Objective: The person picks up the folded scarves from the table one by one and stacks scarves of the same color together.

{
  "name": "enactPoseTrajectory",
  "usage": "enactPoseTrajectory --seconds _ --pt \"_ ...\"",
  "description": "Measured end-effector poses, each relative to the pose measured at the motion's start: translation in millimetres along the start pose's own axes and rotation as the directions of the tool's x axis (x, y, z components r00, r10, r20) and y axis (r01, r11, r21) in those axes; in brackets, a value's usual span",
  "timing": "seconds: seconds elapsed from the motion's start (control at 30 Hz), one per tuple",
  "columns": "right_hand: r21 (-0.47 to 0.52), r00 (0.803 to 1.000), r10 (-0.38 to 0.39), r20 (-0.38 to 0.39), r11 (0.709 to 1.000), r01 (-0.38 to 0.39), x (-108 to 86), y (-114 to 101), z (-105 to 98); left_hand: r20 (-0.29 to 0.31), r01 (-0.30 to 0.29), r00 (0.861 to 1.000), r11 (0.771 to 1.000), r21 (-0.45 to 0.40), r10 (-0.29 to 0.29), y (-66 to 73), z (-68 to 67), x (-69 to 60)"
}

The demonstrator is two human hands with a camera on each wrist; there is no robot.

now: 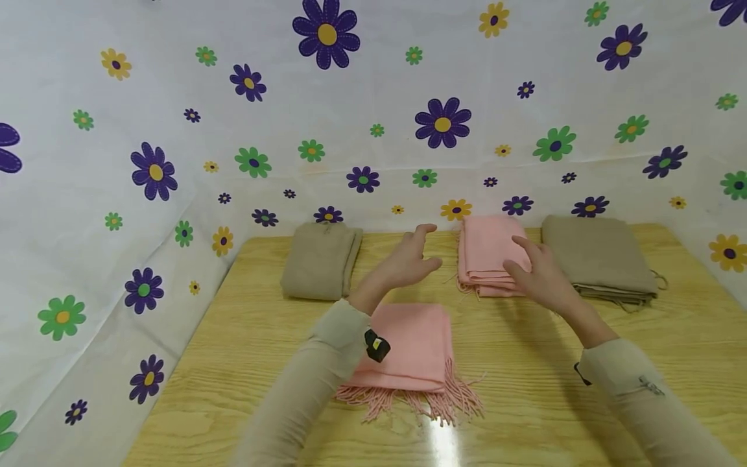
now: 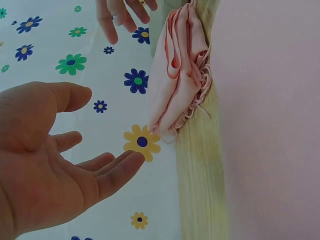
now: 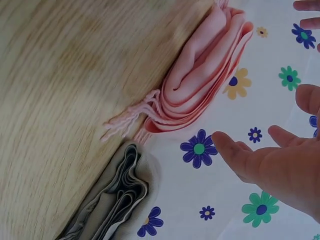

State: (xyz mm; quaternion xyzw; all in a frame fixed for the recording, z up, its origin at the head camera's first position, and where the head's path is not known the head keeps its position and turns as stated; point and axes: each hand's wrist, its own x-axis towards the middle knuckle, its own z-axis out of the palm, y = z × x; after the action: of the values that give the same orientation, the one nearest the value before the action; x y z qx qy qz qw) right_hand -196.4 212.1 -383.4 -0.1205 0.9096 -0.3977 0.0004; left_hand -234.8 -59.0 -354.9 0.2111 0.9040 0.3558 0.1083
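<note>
My left hand (image 1: 408,261) hovers above the table, fingers parted and bent a little, with nothing in it. Beneath its forearm lies a folded pink scarf (image 1: 417,344) with fringe along its near edge, partly covered by the sleeve. My right hand (image 1: 544,275) is in the air before a second folded pink scarf (image 1: 493,243) at the back, hiding its right corner. That hand is empty too, as the right wrist view shows its spread fingers (image 3: 230,155) apart from the scarf's folded layers. In the left wrist view the left palm (image 2: 55,175) faces up and is bare.
A folded beige cloth (image 1: 318,259) sits at the back left of the wooden table (image 1: 233,363). Another beige folded cloth (image 1: 601,256), with loose threads, lies at the back right. A white sheet (image 1: 373,97) printed with flowers hangs behind the table.
</note>
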Motion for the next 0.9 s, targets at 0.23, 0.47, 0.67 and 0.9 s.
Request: enactPoseTrajectory --seconds 0.23,0.47,0.67,0.9 --pt "-0.036 0.999 0.016 -0.031 0.999 -0.017 15.0 11.6 2.9 -0.006 0.097 0.995 0.988 -0.124 -0.099 3.9 17.6 19.4" --pt "-0.039 0.999 0.045 -0.020 0.998 -0.046 30.1 16.4 7.5 0.012 0.149 0.989 0.976 -0.160 -0.149 7.3 31.7 33.2" --pt "-0.061 0.991 0.131 0.009 0.990 -0.130 40.5 15.6 11.0 0.027 0.179 0.984 0.963 -0.203 -0.177 6.2 43.6 47.5" --pt "-0.074 0.976 0.219 -0.002 0.973 -0.218 46.9 24.2 10.8 0.061 0.168 0.985 0.964 -0.207 -0.159 3.1 58.9 60.9"
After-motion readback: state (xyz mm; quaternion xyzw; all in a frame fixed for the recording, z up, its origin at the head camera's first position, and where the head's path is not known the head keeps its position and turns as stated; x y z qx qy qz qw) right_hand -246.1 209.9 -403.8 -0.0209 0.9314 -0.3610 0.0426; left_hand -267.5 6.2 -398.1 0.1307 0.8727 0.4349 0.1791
